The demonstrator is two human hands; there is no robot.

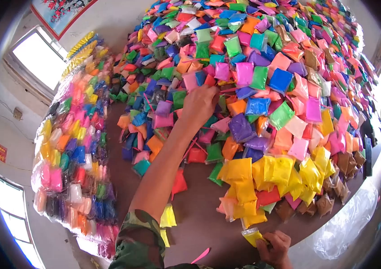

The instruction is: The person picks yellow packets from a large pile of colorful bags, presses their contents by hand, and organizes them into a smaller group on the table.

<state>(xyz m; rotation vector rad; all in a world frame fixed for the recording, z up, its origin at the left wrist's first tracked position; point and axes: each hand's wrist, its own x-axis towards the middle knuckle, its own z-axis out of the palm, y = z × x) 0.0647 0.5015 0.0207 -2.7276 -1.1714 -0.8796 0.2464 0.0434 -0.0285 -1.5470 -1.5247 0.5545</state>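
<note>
My left hand (201,104) reaches into the big heap of small coloured packets (257,106), fingers closed at a pink packet (190,81); what they grip, if anything, is hidden. Near the table's front edge my right hand (274,245) pinches a yellow packet (253,236) with a clear top edge. Just above it lies a cluster of yellow packets (278,170) at the front of the heap. Two more yellow packets (168,216) lie beside my left forearm.
Packets wrapped in clear plastic form a long stack (76,161) on the left. The brown table (199,197) shows before the heap. A pink strip (201,255) lies at the front edge. Clear plastic (347,222) hangs at the right.
</note>
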